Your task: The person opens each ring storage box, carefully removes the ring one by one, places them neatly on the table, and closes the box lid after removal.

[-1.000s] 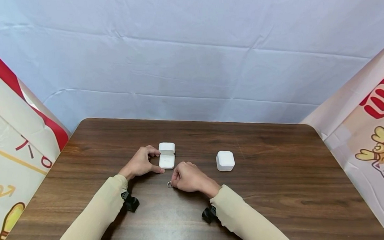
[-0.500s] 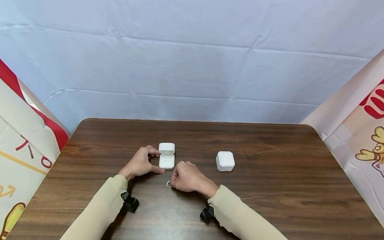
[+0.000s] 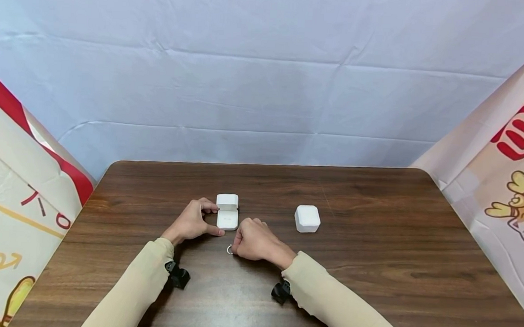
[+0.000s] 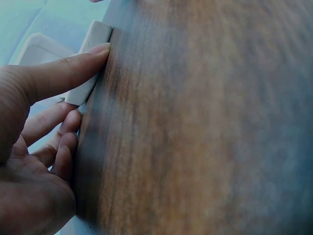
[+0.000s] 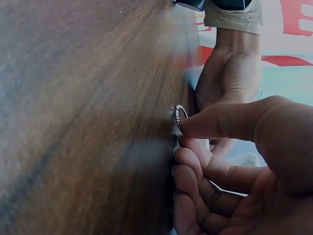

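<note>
A small white ring box [image 3: 227, 222] stands with its lid raised, left of the table's middle. My left hand [image 3: 191, 221] grips it from the left, the thumb across its front and the fingers at its side; in the left wrist view the thumb lies on the box's front wall [image 4: 100, 33]. Close to the box's near right corner, my right hand [image 3: 259, 241] pinches a silver ring [image 3: 228, 250] between thumb and forefinger. Seen from the right wrist, the ring [image 5: 176, 116] stands on edge right at the tabletop, its patterned band showing, the other fingers curled below.
A second white box [image 3: 307, 219], closed, stands to the right of my right hand on the brown wooden table [image 3: 374, 228]. Behind the table's far edge hangs a pale cloth [image 3: 265, 94]. Printed cloths flank both sides.
My right hand has shifted very slightly left with the ring, which has turned a little and shows more of its loop. The left hand and both boxes stay put.
</note>
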A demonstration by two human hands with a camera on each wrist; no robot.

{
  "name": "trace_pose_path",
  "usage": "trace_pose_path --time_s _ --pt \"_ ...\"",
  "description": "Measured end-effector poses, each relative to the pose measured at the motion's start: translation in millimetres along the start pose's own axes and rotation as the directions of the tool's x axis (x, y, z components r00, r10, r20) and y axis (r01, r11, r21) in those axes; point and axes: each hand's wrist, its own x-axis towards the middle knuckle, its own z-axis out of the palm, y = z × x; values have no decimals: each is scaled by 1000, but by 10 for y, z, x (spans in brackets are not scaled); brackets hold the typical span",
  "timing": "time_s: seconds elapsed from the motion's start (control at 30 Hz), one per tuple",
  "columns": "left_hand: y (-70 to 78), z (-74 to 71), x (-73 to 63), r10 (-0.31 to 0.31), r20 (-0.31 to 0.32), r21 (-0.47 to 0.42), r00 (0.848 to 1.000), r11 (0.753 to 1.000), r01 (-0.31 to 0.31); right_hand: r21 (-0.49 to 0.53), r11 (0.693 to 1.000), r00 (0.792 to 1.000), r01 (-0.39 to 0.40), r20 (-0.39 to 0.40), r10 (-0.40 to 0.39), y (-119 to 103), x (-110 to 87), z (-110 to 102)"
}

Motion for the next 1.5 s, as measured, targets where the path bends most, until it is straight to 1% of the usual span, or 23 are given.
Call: trace_pose_path --time_s 0.47,0.93,1.13,1.23,1.37,1.5 --pt "-4 -1 -3 16 0 -1 1000 1000 -16 -1 1000 1000 -27 -1 27 -8 -3 10" --pt "-2 -10 -2 4 -1 -4 1000 1000 -4 8 999 1000 -31 5 31 -15 -2 -2" --pt "2 -4 -10 0 -3 -2 1000 1000 0 33 997 998 -64 11 64 1 -5 -25" --pt "2 -5 -13 12 -1 1 1000 1000 -12 42 996 997 -75 -1 76 19 -6 -52" --pt "1 -5 -9 15 -2 -3 1000 1000 -15 56 996 997 -64 -32 66 53 0 -93" --pt "-2 0 -4 13 -6 -8 1000 1000 -13 98 993 996 -64 -47 69 82 6 -147"
